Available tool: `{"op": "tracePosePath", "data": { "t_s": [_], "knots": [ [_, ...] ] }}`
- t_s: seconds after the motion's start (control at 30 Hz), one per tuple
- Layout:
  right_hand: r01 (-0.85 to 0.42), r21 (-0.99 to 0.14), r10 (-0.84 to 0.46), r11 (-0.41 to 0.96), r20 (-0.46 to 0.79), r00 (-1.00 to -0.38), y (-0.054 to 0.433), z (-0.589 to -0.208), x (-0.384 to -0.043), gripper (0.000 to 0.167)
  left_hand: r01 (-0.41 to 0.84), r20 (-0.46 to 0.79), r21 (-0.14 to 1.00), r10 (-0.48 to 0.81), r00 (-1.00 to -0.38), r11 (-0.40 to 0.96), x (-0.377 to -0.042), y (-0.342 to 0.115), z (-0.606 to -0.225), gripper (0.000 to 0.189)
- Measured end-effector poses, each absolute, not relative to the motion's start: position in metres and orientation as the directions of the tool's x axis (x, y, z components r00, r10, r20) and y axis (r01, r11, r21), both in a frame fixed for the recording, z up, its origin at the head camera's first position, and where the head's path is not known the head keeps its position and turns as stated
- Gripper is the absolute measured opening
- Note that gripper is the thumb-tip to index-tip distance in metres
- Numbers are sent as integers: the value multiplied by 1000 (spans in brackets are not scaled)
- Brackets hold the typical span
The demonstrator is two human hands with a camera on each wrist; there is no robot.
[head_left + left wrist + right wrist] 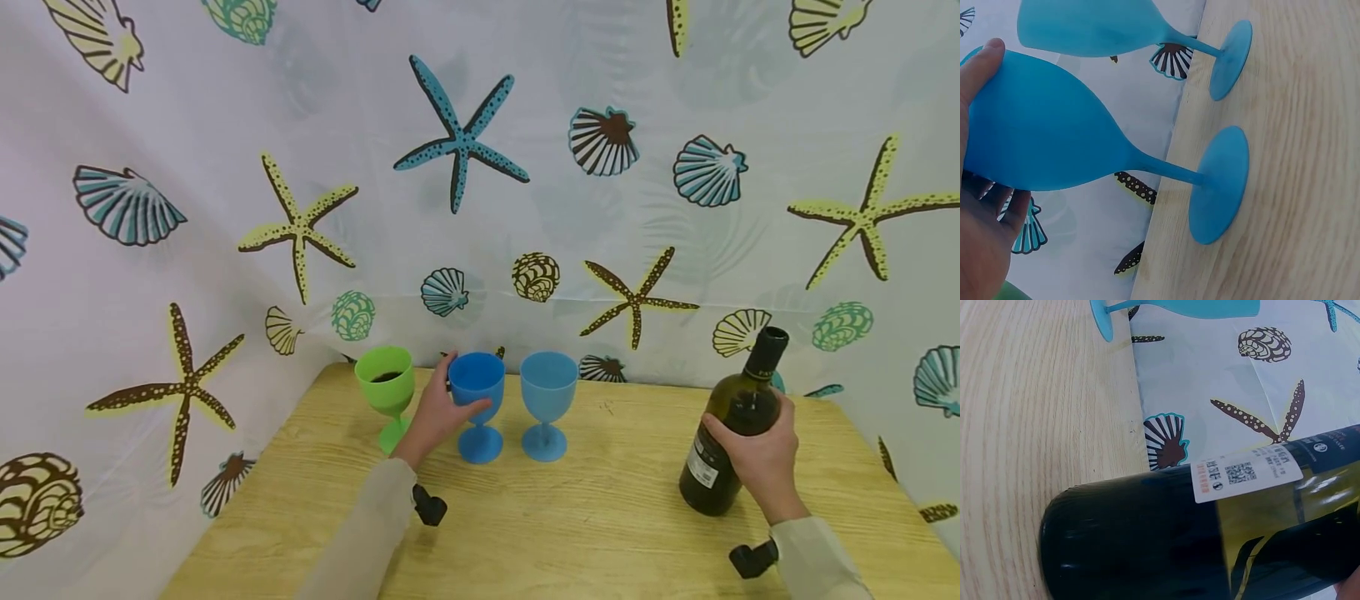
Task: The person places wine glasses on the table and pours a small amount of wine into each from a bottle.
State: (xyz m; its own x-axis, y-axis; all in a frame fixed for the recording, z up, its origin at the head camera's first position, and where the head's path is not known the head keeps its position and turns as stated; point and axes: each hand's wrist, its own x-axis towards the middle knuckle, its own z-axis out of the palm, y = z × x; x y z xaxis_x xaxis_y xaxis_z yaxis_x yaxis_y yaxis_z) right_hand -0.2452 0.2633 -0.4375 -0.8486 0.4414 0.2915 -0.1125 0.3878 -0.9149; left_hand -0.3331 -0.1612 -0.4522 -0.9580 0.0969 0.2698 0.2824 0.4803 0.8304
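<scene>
My left hand (442,412) holds the bowl of the darker blue goblet (478,379), thumb on the near side and fingers round the left and back. In the left wrist view the goblet's round foot (1219,187) is close over the wooden table. On the right, my right hand (761,450) grips a dark green wine bottle (708,487) round its middle. The bottle leans a little to the right, its neck bare at the mouth. A white label with a square code (1247,473) shows on its side in the right wrist view.
Left of the held goblet stands a green goblet (390,392) with dark liquid in it. A light blue goblet (549,392) stands just to the right. Behind the wooden table (600,508) hangs a white curtain (525,225) printed with shells and starfish.
</scene>
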Motion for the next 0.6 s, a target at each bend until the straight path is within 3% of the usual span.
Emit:
{"op": "tracePosePath", "data": {
  "t_s": [0.33, 0.6],
  "knots": [
    [-120, -914, 432, 387, 294, -853, 263, -438, -247, 92, 279, 265, 859, 92, -960, 429, -317, -158, -457, 100],
    [-125, -913, 426, 389, 299, -854, 263, -438, -244, 91, 338, 304, 854, 149, -941, 395, -302, -151, -462, 87]
  ]
}}
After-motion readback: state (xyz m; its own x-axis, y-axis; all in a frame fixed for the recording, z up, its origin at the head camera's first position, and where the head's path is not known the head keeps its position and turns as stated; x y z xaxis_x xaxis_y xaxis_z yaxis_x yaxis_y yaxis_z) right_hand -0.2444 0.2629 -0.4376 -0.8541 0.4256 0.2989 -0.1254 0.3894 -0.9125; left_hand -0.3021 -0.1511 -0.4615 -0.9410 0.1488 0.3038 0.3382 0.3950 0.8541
